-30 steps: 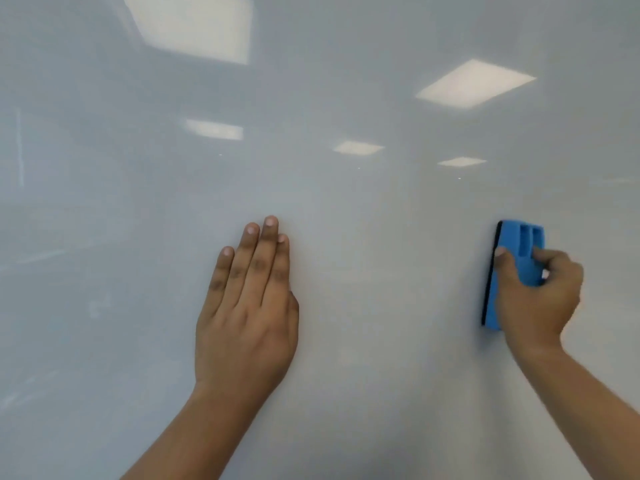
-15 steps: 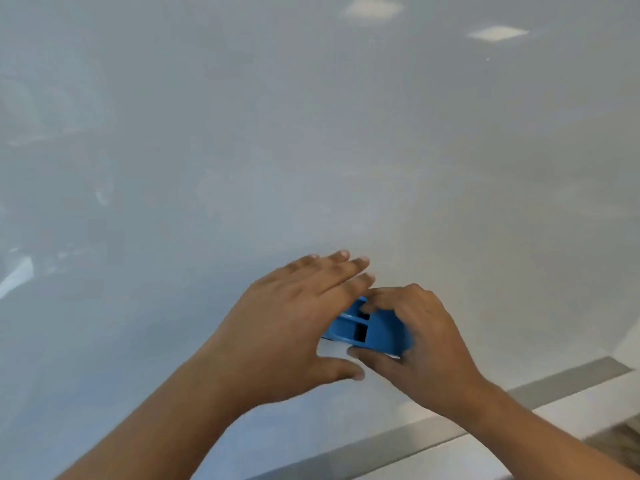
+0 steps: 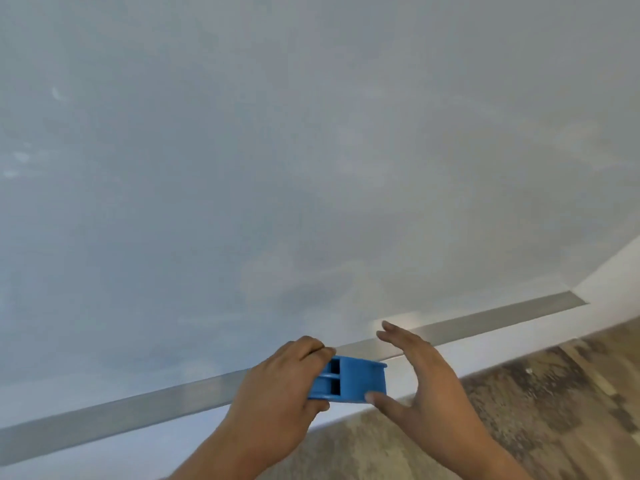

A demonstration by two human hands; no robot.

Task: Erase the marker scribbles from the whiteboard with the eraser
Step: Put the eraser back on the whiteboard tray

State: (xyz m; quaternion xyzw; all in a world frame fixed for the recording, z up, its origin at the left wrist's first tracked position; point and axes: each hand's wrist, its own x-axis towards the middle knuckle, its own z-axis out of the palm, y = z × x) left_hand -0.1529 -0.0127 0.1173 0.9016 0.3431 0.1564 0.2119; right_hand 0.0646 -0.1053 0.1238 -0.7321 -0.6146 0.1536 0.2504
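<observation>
The whiteboard [image 3: 311,150] fills most of the view; its surface looks wiped, with only faint smears and no clear scribbles. A blue plastic eraser [image 3: 353,379] is held low, in front of the board's bottom edge. My left hand [image 3: 277,386] grips its left end, fingers curled over the top. My right hand [image 3: 422,372] is beside the eraser's right end with fingers spread; its thumb tip touches the eraser's lower right corner.
A grey metal frame strip [image 3: 138,410] runs along the board's bottom edge, ending at a corner at the right [image 3: 575,299]. Below it is a white wall band [image 3: 519,344], then wood-patterned floor [image 3: 519,410].
The eraser passed from my right hand to my left. My right hand opened and drew off to the right. The view tilted down to the board's bottom edge and the floor.
</observation>
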